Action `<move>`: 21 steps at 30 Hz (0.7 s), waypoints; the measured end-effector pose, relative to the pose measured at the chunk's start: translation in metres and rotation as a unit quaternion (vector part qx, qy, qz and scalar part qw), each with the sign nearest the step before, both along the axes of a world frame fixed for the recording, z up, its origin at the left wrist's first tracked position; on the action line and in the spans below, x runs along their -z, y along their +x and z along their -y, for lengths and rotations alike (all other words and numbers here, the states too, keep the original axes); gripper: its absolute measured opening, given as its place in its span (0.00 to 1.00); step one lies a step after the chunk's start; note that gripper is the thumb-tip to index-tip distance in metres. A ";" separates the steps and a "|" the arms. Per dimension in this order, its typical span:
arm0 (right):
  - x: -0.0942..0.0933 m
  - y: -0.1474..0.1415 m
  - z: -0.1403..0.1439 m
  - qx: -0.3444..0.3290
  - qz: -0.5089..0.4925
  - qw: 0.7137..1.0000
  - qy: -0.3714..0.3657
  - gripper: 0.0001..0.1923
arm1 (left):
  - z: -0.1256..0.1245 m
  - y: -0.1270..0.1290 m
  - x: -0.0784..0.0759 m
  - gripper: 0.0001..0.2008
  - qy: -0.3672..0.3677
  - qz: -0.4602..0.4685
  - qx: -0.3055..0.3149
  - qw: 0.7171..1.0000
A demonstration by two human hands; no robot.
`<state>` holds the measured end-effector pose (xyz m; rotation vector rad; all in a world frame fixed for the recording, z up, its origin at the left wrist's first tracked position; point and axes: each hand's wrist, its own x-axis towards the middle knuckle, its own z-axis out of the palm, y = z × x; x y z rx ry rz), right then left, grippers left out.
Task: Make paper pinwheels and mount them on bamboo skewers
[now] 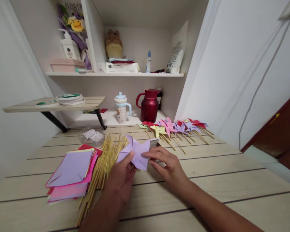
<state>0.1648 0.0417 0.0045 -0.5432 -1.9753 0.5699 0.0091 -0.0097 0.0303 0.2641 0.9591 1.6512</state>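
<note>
A lilac paper pinwheel (140, 149) is held up over the middle of the table, its blades folded in to the centre. My left hand (122, 174) grips it from the lower left, thumb on the front and fingers behind. At its right edge, my right hand (165, 162) is closed in a pinch, with the fingertips on the paper. Just behind the right fingers, a small pale box (154, 142) is partly hidden. Left of my hands lies a bundle of thin wooden sticks (103, 161). Beside the sticks is a stack of coloured paper squares (72, 167), lilac on top.
Several finished pinwheels on sticks (169, 126) lie at the back right. A clear plastic container (91, 137) sits behind the paper. Farther back stand a dotted cup (121, 111), a red jug (149, 106) and a small raised shelf (87, 102) with rolls of tape (70, 99).
</note>
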 end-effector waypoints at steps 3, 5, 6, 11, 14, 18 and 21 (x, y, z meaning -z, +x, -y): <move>0.000 0.000 0.000 0.003 -0.004 1.000 -0.005 0.15 | 0.000 0.000 0.001 0.14 0.003 -0.003 0.007 1.000; 0.001 -0.001 -0.001 -0.004 -0.002 1.000 -0.007 0.15 | 0.000 -0.001 0.001 0.13 0.003 -0.005 0.009 1.000; 0.001 -0.001 -0.001 -0.007 -0.001 1.000 -0.008 0.16 | 0.000 -0.001 0.001 0.13 0.002 -0.006 0.008 1.000; 0.003 -0.002 -0.001 -0.010 -0.010 1.000 -0.013 0.14 | 0.001 -0.001 0.003 0.13 -0.002 -0.012 0.005 1.000; 0.003 -0.001 -0.001 -0.010 -0.016 1.000 -0.020 0.13 | 0.001 -0.001 0.003 0.11 0.001 -0.016 0.006 1.000; 0.003 -0.001 0.000 -0.009 -0.019 0.999 -0.029 0.12 | 0.002 0.000 0.004 0.09 0.007 -0.025 0.011 1.000; 0.002 -0.002 0.001 -0.009 -0.023 0.999 -0.036 0.10 | 0.003 0.002 0.005 0.07 0.022 -0.039 0.020 0.999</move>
